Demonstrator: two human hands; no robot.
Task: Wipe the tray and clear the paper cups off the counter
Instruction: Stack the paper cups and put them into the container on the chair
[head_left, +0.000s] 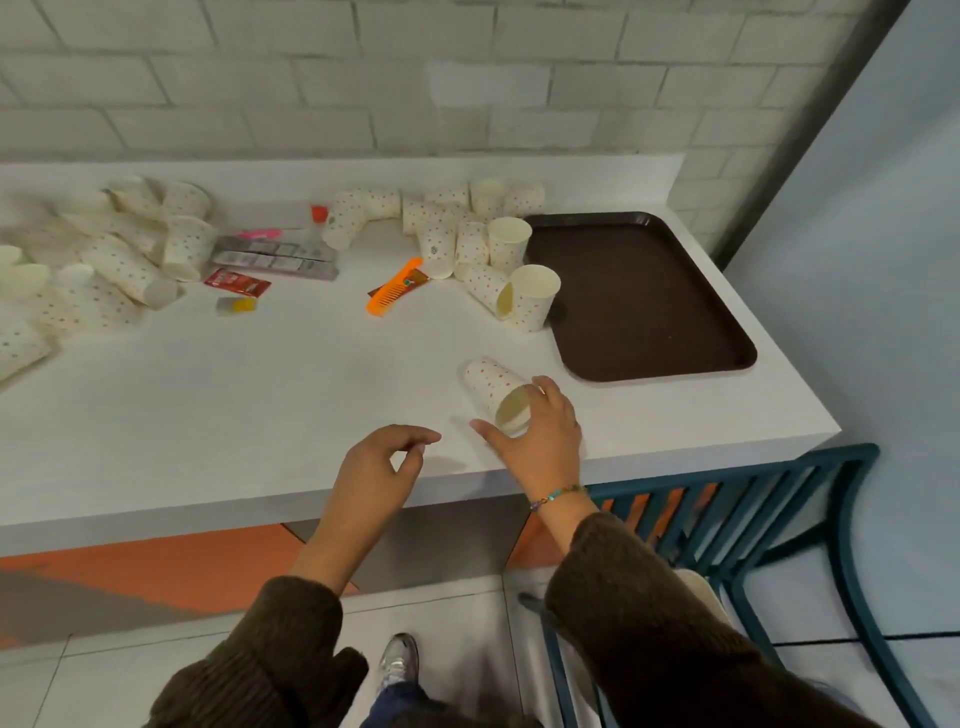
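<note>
One paper cup (491, 387) lay on its side near the counter's (260, 389) front edge, beside the tray (649, 291), the right hand (545, 441) spread about its mouth, unclamped, the left hand (374, 467) loosely curled, empty; light and crushable, it likely wanted a gentle hold round its wall.

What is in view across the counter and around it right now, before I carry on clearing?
White dotted paper cups: many, uncounted; heaps at counter's left and middle; one lying cup near the front edge.
Brown rectangular plastic tray: one; counter's right end.
Orange plastic comb: one; mid-counter.
Grey sachets: several; left of the comb.
Red sachet: one; nearer than those.
White counter: one.
Teal slatted chair: one; at the right.
Left hand: loosely curled, holding nothing.
Right hand: at the lying cup's mouth; grip unclear.
</note>
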